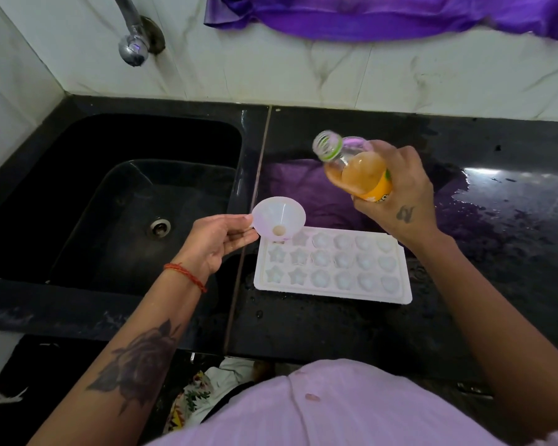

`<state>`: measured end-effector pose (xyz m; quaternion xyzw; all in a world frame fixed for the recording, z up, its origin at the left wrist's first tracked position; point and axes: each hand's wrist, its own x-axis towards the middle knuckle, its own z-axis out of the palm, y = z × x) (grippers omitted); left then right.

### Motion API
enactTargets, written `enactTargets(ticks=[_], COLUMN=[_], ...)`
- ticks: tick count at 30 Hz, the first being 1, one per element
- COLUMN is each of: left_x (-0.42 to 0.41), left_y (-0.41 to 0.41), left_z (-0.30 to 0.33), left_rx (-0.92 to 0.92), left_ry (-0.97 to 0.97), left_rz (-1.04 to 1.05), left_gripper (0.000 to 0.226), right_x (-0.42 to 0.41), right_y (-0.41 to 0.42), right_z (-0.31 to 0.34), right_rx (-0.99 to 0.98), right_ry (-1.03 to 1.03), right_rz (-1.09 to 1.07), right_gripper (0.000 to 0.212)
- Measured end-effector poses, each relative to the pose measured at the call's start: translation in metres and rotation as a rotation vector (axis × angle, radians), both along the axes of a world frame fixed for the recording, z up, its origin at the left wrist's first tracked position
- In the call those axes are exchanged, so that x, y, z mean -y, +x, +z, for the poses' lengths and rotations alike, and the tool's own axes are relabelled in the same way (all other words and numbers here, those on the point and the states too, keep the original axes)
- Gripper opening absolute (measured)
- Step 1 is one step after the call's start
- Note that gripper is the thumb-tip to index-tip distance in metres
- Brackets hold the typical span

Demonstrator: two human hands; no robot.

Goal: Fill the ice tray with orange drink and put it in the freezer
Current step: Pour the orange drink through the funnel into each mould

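Here, funnel (278, 218) pinched by left hand (218, 237) over far-left cell of tray (333, 266) on counter (464, 317). Uncapped bottle (351, 165) gripped by right hand (397, 191), tilted toward funnel, above tray's far edge.

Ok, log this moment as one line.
left hand holds funnel over ice tray corner | right hand tilts open bottle | no pour yet

On the black counter (351, 333) lies a white ice tray (332, 268) with star and heart moulds. The left hand (216, 239) pinches a white funnel (279, 218) over the tray's far left corner. The right hand (397, 188) grips an uncapped, tilted orange drink bottle (351, 165). A dark sink (116, 201) lies left.
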<state>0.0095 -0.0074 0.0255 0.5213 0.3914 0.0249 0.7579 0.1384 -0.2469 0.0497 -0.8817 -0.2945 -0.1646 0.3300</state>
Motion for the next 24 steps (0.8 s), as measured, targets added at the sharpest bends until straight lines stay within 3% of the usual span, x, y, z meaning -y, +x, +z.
enactTargets(ticks=[8, 24], left_x=[0.000, -0.008], left_y=[0.002, 0.001], left_z=[0.001, 0.002], left_rx=[-0.016, 0.030], left_ry=[0.014, 0.029], left_rz=[0.007, -0.008], left_gripper=[0.004, 0.004], right_x=[-0.003, -0.006], right_y=[-0.009, 0.000], right_z=[-0.006, -0.001], right_rx=[0.110, 0.214], right_ry=[-0.297, -0.499], right_rz=[0.025, 0.042], right_gripper=[0.073, 0.070])
